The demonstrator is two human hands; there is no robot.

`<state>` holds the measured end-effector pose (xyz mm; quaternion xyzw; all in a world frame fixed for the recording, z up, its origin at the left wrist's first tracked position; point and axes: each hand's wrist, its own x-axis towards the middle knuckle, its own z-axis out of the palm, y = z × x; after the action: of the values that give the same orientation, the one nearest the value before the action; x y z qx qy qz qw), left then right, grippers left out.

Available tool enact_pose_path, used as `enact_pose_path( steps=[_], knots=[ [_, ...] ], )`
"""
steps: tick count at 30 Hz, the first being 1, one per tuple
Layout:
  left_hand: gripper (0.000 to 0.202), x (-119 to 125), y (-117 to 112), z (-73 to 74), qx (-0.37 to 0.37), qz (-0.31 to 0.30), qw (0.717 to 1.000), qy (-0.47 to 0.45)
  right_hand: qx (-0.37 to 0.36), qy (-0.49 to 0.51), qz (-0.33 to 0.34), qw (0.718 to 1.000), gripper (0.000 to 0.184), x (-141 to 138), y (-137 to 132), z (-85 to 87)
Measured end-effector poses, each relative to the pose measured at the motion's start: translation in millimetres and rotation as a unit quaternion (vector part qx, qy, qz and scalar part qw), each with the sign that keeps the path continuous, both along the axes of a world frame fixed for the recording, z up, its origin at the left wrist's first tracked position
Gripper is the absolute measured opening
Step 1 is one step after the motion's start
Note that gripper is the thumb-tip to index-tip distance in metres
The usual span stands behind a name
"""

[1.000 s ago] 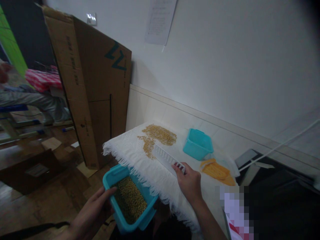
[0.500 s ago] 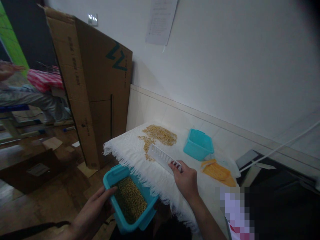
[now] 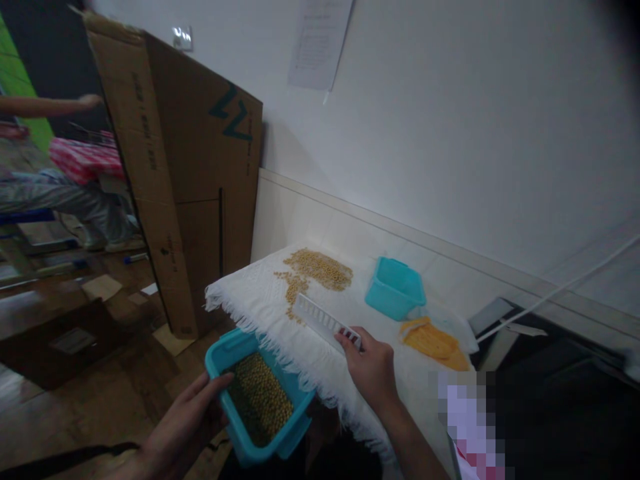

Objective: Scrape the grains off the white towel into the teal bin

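Note:
My left hand (image 3: 193,417) grips the left rim of a teal plastic container (image 3: 295,437), thumb over the edge. Yellowish soybeans (image 3: 267,393) fill much of it, with small dark green grains along the left side. It is held tilted just below the table's fringed edge. In my right hand (image 3: 373,363) is a white slotted plastic strip (image 3: 320,323), pinched at its near end. Its far end rests low over the white cloth (image 3: 250,287), beside a trail of loose soybeans (image 3: 295,293). Behind that trail lies a larger spread of soybeans (image 3: 325,270).
A second teal container (image 3: 395,290) stands at the back of the table, with a crumpled orange cloth (image 3: 435,343) to its right. The wall runs behind. A tall cardboard box (image 3: 200,180) rises on the left. Beyond it, another person's arm (image 3: 50,107) reaches out.
The far end of the slotted strip has come slightly towards me and left. My left hand and the container stay nearly still. The other person's arm has risen and stretched out.

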<state>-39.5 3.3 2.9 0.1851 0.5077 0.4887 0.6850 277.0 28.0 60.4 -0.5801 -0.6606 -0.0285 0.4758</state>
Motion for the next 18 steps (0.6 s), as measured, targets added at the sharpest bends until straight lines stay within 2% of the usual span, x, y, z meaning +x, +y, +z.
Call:
enact_pose_path(
  steps=[5, 14, 18],
  knots=[
    [0.069, -1, 1, -0.3, 0.002, -0.008, 1.0, -0.009, -0.003, -0.002, 0.0, 1.0, 0.045, -5, -6, 4.3],
    [0.065, -1, 1, 3.4, 0.0, -0.004, 1.0, -0.01, -0.017, -0.023, 0.02, 0.999, 0.035, 8, -18, 13.7],
    [0.057, -1, 0, 1.8, 0.0, -0.002, 1.0, -0.007, -0.015, -0.037, 0.008, 0.999, 0.039, 11, -26, 12.6]
  ],
)
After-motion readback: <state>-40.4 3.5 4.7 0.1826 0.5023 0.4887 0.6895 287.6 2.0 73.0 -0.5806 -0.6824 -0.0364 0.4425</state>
